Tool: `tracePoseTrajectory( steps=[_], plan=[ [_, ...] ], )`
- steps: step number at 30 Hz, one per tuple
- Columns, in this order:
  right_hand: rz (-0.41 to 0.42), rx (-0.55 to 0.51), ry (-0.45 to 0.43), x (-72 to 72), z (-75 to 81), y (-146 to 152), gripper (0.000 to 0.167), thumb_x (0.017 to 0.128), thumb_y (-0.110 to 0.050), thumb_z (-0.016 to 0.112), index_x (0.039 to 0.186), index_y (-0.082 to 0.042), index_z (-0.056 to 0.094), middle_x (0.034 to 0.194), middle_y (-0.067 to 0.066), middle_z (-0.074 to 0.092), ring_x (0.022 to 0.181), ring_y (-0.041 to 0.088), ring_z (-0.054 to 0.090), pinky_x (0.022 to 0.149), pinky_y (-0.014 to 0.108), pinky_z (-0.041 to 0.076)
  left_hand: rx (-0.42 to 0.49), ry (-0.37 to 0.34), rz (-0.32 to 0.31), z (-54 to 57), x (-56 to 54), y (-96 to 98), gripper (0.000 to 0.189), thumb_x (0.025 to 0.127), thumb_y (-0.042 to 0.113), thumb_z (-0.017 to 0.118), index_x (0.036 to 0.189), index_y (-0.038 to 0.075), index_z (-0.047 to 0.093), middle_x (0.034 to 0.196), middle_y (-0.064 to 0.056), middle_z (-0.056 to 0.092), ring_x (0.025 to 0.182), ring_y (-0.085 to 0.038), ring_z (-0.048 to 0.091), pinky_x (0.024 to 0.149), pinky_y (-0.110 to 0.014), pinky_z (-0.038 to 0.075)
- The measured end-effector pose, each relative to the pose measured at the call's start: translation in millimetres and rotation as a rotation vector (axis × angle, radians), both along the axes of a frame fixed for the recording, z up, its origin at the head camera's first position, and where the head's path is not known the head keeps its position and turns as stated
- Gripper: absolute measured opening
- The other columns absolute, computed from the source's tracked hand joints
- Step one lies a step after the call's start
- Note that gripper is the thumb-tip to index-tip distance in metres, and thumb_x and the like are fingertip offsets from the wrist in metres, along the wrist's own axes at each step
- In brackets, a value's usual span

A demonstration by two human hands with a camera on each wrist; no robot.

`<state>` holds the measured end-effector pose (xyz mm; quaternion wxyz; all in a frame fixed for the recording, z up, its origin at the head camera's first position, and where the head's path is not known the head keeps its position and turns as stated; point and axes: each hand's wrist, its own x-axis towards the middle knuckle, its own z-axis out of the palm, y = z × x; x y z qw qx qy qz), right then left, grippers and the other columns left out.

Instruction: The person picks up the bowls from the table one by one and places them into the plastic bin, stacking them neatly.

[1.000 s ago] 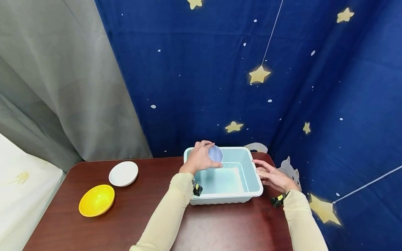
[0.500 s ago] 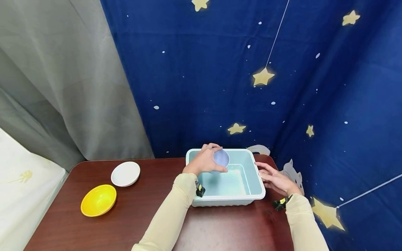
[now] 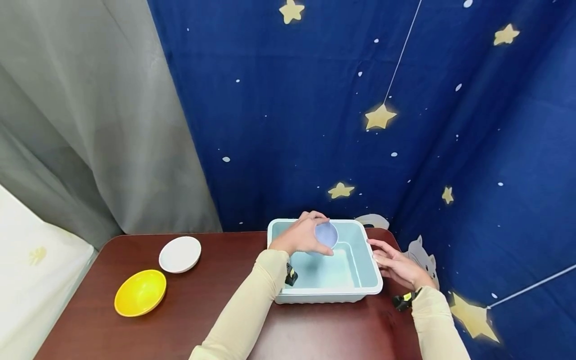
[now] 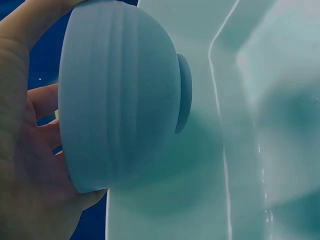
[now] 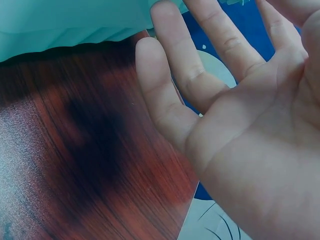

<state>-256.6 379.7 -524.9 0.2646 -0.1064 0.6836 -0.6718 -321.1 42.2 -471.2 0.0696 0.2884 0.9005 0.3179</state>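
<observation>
My left hand [image 3: 303, 235] grips a light blue-violet bowl [image 3: 327, 235] by its edge, thumb on one side and fingers on the other. It holds the bowl over the left and back part of a pale turquoise plastic basin [image 3: 328, 291]. In the left wrist view the bowl's ridged outer wall [image 4: 120, 95] and foot ring [image 4: 184, 95] show, the foot towards the basin. My right hand [image 3: 400, 266] is at the basin's right rim, its fingers loosely extended against the side. The right wrist view shows these fingers [image 5: 172, 55] apart, close to the basin's outer wall.
On the left of the dark brown table [image 3: 202, 310] lie a white bowl [image 3: 180, 255] and a yellow bowl [image 3: 140, 293]. Grey [image 3: 112, 125] and blue star-patterned [image 3: 292, 125] curtains hang behind the table's back edge and along its right.
My left hand has carried the bowl a little to the right over the basin. The right hand stays at the basin's rim. The head view has shifted slightly.
</observation>
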Motion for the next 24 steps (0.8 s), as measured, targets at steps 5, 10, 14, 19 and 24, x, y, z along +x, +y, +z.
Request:
tracePoseTrajectory(
  steps=[5, 10, 14, 19, 24],
  plan=[
    [0.009, -0.013, 0.006, -0.7, -0.8, 0.3, 0.056, 0.109, -0.014, 0.046, 0.159, -0.014, 0.022, 0.134, -0.002, 0.061, 0.113, 0.015, 0.069, 0.094, 0.037, 0.058, 0.012, 0.013, 0.012, -5.8, 1.3, 3.5, 0.099, 0.064, 0.061, 0.089, 0.149, 0.022, 0.054, 0.149, 0.014, 0.047, 0.131, -0.013, 0.041, 0.094, -0.032, 0.053],
    [0.02, -0.028, 0.015, 2.4, -3.3, 2.5, 0.055, 0.109, -0.013, 0.044, 0.159, -0.013, 0.022, 0.134, -0.001, 0.063, 0.115, 0.015, 0.069, 0.095, 0.037, 0.058, 0.025, 0.023, 0.015, -9.7, 4.7, 7.9, 0.101, 0.063, 0.064, 0.088, 0.149, 0.025, 0.053, 0.149, 0.017, 0.046, 0.13, -0.011, 0.041, 0.093, -0.032, 0.054],
    [0.026, -0.053, 0.011, 4.5, -6.7, 4.7, 0.054, 0.109, -0.012, 0.044, 0.159, -0.013, 0.023, 0.134, -0.001, 0.062, 0.115, 0.015, 0.069, 0.096, 0.037, 0.058, 0.033, 0.026, 0.004, -12.2, 6.0, 12.5, 0.101, 0.063, 0.066, 0.087, 0.149, 0.024, 0.054, 0.149, 0.018, 0.046, 0.128, -0.011, 0.041, 0.093, -0.032, 0.054],
    [0.031, -0.072, 0.006, 2.4, -9.4, 2.5, 0.052, 0.109, -0.011, 0.043, 0.158, -0.014, 0.025, 0.135, -0.002, 0.061, 0.117, 0.014, 0.068, 0.096, 0.037, 0.057, 0.012, 0.049, -0.009, -20.4, 5.5, 15.7, 0.101, 0.063, 0.066, 0.087, 0.149, 0.024, 0.054, 0.15, 0.016, 0.048, 0.127, -0.011, 0.044, 0.095, -0.031, 0.053],
    [0.016, -0.077, 0.002, -0.8, -7.7, 1.5, 0.052, 0.109, -0.011, 0.044, 0.157, -0.014, 0.026, 0.134, -0.003, 0.061, 0.116, 0.013, 0.068, 0.096, 0.037, 0.057, 0.0, 0.085, -0.033, -24.7, 2.0, 18.9, 0.098, 0.063, 0.061, 0.09, 0.147, 0.022, 0.056, 0.148, 0.015, 0.049, 0.127, -0.012, 0.045, 0.097, -0.03, 0.053]
  ],
)
